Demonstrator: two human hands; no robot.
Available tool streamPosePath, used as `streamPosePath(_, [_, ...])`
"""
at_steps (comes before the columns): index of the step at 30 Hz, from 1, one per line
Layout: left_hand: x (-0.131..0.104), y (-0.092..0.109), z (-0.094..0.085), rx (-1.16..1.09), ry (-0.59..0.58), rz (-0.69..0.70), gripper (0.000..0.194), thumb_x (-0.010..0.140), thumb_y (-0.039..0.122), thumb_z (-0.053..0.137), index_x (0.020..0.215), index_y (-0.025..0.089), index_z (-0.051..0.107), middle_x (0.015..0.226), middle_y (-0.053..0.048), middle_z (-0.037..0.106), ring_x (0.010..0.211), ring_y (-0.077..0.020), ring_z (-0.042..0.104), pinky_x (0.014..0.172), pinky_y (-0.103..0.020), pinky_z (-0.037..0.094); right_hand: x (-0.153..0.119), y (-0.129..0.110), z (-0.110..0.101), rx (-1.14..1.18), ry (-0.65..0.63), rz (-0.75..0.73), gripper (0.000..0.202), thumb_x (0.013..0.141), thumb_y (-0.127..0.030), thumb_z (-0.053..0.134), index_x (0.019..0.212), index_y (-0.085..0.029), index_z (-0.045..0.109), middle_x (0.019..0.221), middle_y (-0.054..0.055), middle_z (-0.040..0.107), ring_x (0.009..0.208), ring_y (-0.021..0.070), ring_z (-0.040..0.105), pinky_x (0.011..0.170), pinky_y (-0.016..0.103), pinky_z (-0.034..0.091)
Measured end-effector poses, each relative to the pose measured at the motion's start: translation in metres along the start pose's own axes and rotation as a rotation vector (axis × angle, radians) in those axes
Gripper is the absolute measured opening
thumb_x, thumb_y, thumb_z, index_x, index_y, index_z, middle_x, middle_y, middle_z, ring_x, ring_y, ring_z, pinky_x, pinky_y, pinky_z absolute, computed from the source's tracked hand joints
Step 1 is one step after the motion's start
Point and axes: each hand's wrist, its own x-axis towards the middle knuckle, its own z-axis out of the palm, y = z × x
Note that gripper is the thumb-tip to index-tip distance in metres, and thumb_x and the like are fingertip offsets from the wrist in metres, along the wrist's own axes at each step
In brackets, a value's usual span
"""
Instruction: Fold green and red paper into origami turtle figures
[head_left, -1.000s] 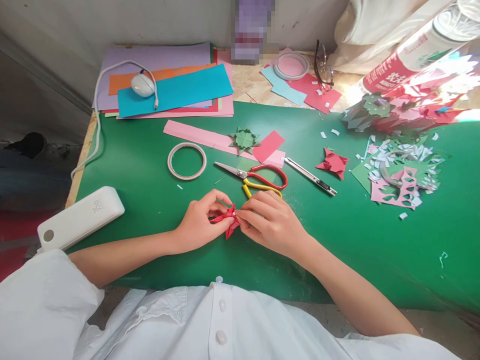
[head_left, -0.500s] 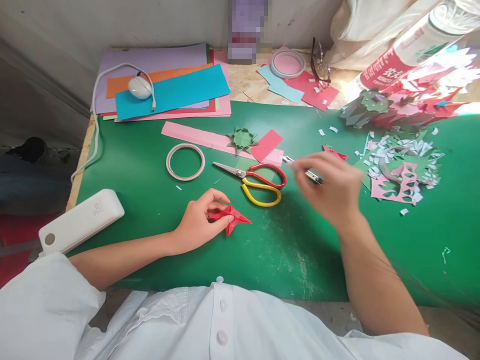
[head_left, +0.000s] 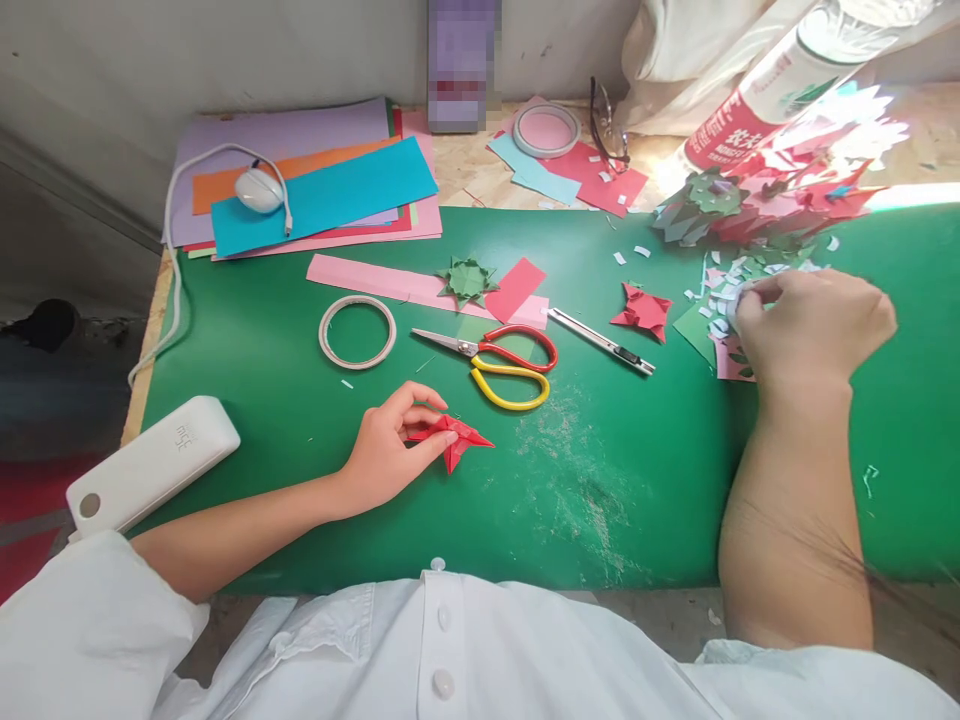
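My left hand [head_left: 394, 445] pinches a red folded paper star [head_left: 463, 440] between thumb and fingers, just above the green mat [head_left: 525, 520]. Over on the right, my right hand [head_left: 817, 325] has its fingers curled together at the pile of paper scraps [head_left: 716, 300]; what they hold, if anything, is hidden. Scissors [head_left: 480, 350] with one red and one yellow handle lie beyond the left hand. A utility knife [head_left: 600, 340] rests between the scissors and a second red paper star [head_left: 645, 310]. A green paper star [head_left: 468, 282] sits on a pink strip [head_left: 375, 276].
A roll of tape [head_left: 322, 335] lies left of the scissors, and a white power bank [head_left: 154, 465] at the left edge. Coloured paper sheets [head_left: 337, 185] with a white cable are stacked behind. A bottle [head_left: 757, 100] leans over folded paper pieces [head_left: 772, 205] at back right.
My right hand has moved right, from above the utility knife to the scrap pile, uncovering the knife and second red star. My left hand keeps its pinch on the red star.
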Motion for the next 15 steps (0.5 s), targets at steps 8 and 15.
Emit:
streamPosePath(8, [0.000,0.002,0.000,0.010,0.016,-0.010,0.025,0.077,0.030,0.077,0.094,0.022,0.060,0.079,0.003,0.075,0.076,-0.0094,0.075,0.071,-0.016,0.060,-0.033,-0.010,-0.026,0.326,0.019,-0.522,0.052,0.084,-0.048,0.049,0.121,-0.019,0.071,0.118,0.015,0.069,0.116,0.0294,0.060,0.102,0.043,0.044])
streamPosePath(15, [0.000,0.003,-0.001,0.007,0.021,-0.013,0.024,0.076,0.029,0.077,0.092,0.021,0.061,0.079,0.002,0.073,0.077,-0.0097,0.073,0.070,-0.016,0.059,-0.042,-0.016,-0.026,0.364,-0.101,-0.777,0.052,0.088,-0.056,0.055,0.121,-0.017,0.066,0.120,0.018,0.063,0.119,0.0311,0.054,0.109,0.047,0.039])
